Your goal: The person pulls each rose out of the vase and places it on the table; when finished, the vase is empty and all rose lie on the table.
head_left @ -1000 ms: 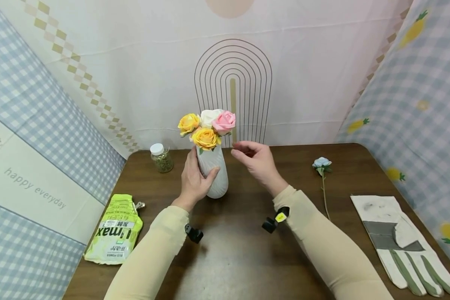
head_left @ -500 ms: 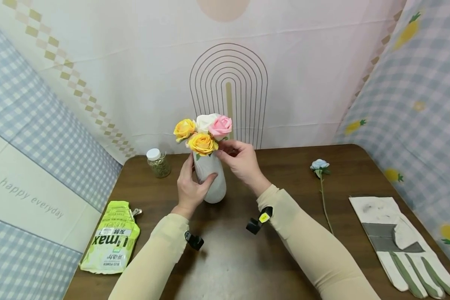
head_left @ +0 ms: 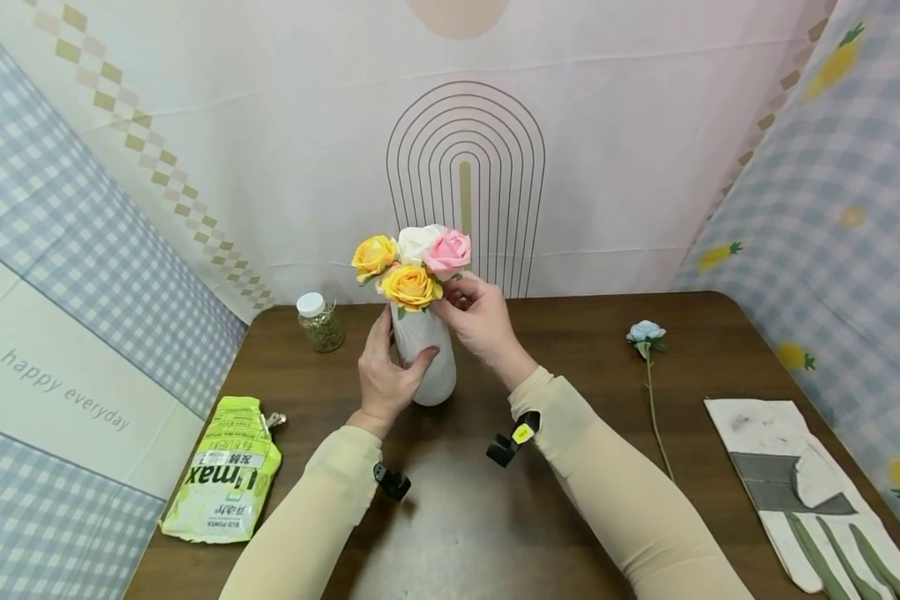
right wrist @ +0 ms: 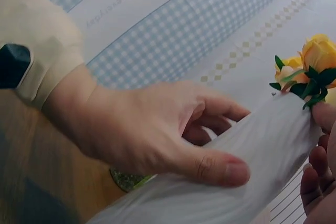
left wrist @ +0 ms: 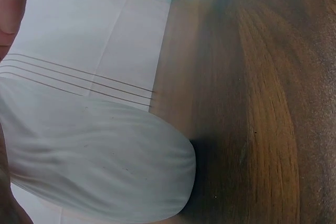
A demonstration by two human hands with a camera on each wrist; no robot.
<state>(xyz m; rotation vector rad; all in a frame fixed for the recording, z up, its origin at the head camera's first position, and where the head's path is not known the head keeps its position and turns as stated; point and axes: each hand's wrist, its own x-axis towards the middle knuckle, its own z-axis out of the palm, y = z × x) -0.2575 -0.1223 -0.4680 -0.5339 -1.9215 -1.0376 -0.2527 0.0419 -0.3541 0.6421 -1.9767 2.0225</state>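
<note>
Left hand (head_left: 386, 375) partly closed round the ribbed white vase (head_left: 433, 371), thumb along the near side, fingers wrapped about the left side, with a steady-looking hold. Right hand (head_left: 483, 321) raised to the right of the vase's mouth, just under the pink rose (head_left: 448, 252), thumb and forefinger close together, other fingers bent. A stem or leaf between those fingertips, or nothing: impossible to tell, with petals and knuckles in the way.

Vase close to upright, toward the far middle of the counter (head_left: 457, 533). Bunched above its rim: pink rose at right, white rose (head_left: 418, 242) at the far side, one yellow rose (head_left: 373, 256) at left, a second yellow rose (head_left: 410, 287) at the near side. Apart from these, on the right: a blue rose (head_left: 646, 332) lying with its stem toward the near side, and a white work glove (head_left: 757, 433) farther right.

Step in hand, by judgement: settling the pink rose or tidying its stem at the rim, with the left hand as brace. Next move, probably: easing the right fingertips free without dragging any petals upward, and holding the vase firm throughout. For the blue rose, also outside the vase: a reach rightward and a light pinch on the stem.
</note>
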